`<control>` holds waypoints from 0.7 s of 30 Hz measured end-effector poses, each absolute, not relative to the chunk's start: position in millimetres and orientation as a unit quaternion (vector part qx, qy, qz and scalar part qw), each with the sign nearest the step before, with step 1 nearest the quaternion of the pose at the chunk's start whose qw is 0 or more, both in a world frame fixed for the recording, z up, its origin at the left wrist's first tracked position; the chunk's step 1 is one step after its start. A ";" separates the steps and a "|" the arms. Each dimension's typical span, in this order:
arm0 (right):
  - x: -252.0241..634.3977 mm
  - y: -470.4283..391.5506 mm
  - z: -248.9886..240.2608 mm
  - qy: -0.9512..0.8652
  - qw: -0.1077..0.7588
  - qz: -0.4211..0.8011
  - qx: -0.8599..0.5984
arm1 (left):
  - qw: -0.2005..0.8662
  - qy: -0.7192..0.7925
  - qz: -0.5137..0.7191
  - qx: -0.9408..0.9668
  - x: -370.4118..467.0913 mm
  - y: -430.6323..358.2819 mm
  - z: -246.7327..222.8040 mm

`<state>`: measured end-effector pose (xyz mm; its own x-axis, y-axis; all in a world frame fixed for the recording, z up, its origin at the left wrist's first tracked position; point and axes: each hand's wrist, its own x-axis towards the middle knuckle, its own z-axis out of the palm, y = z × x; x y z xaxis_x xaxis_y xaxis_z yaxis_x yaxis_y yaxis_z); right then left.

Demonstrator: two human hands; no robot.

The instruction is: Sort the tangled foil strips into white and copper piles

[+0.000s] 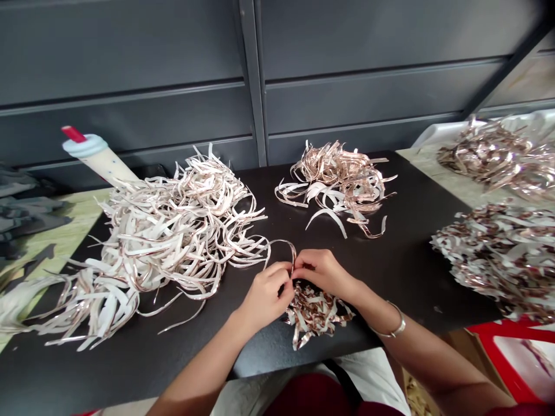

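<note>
My left hand (269, 292) and my right hand (319, 270) meet near the table's front edge, their fingertips pinched together on a thin rose-gold and white foil strip (281, 241). The strip loops up above my fingers and bends left toward a large heap of white and rose-gold strips (173, 225). Just under my right hand lies a small pile of crinkled foil strips (318, 315). What exactly sits between the fingertips is partly hidden by the fingers.
A looser bunch of rose-gold strips (342, 173) lies at the back of the black table (416, 248). Crinkled shreds (503, 254) and shiny strips (498, 150) are heaped at the right. A tumbler with a red straw (104, 159) leans behind the left heap. Dark panels (173, 46) close off the back.
</note>
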<state>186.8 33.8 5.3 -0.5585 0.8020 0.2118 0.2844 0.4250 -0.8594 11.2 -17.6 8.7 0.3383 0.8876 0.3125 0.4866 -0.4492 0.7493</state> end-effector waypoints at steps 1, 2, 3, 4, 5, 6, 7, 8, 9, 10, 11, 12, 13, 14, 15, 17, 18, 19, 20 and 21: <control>187.8 35.1 6.2 -0.786 0.311 0.410 -0.342 | 0.291 0.447 0.366 0.763 11.2 -17.0 9.4; 190.1 37.2 7.5 -0.786 0.303 0.423 -0.334 | 0.310 0.446 0.371 0.753 11.0 -16.3 10.2; 193.6 39.7 9.0 -0.782 0.293 0.443 -0.327 | 0.331 0.442 0.379 0.743 10.7 -15.3 11.0; 197.6 42.3 10.8 -0.774 0.283 0.465 -0.322 | 0.355 0.435 0.387 0.732 10.3 -14.2 11.7; 201.8 44.7 12.5 -0.766 0.272 0.488 -0.318 | 0.379 0.428 0.394 0.720 9.9 -13.2 12.3; 205.5 46.6 14.2 -0.759 0.262 0.508 -0.312 | 0.401 0.423 0.399 0.708 9.6 -12.4 12.6; 208.2 47.8 15.6 -0.755 0.255 0.522 -0.304 | 0.424 0.421 0.400 0.695 9.5 -11.7 12.6; 209.8 48.2 16.8 -0.756 0.251 0.527 -0.295 | 0.454 0.421 0.395 0.679 9.5 -11.2 12.3; 210.0 47.7 17.7 -0.763 0.253 0.523 -0.285 | 0.497 0.420 0.385 0.655 9.7 -10.9 11.6; 209.0 46.6 18.3 -0.772 0.257 0.512 -0.275 | 0.551 0.417 0.373 0.619 10.1 -10.8 10.7; 207.0 44.8 18.4 -0.784 0.264 0.495 -0.265 | 0.613 0.408 0.360 0.573 10.7 -10.7 9.5; 204.3 42.6 18.2 -0.796 0.274 0.475 -0.255 | 0.671 0.396 0.353 0.519 11.4 -10.5 8.2; 201.2 40.1 17.6 -0.807 0.286 0.454 -0.245 | 0.713 0.386 0.355 0.465 12.0 -10.3 6.9; 198.1 37.6 16.6 -0.816 0.301 0.433 -0.236 | 0.737 0.380 0.369 0.420 12.4 -9.9 5.7; 195.3 35.4 15.3 -0.823 0.319 0.410 -0.230 | 0.743 0.380 0.390 0.388 12.5 -9.3 4.6; 191.0 31.8 12.3 -0.830 0.362 0.362 -0.220 | 0.734 0.384 0.428 0.361 11.9 -8.1 3.2; 189.6 30.7 10.9 -0.832 0.380 0.343 -0.215 | 0.729 0.386 0.437 0.360 11.3 -7.6 2.7; 188.6 30.0 9.7 -0.833 0.392 0.331 -0.208 | 0.728 0.385 0.437 0.362 10.6 -7.3 2.5; 188.0 29.6 8.7 -0.834 0.399 0.324 -0.201 | 0.731 0.382 0.432 0.365 10.0 -7.3 2.3; 187.6 29.3 7.9 -0.835 0.402 0.323 -0.191 | 0.734 0.379 0.428 0.368 9.7 -7.5 2.3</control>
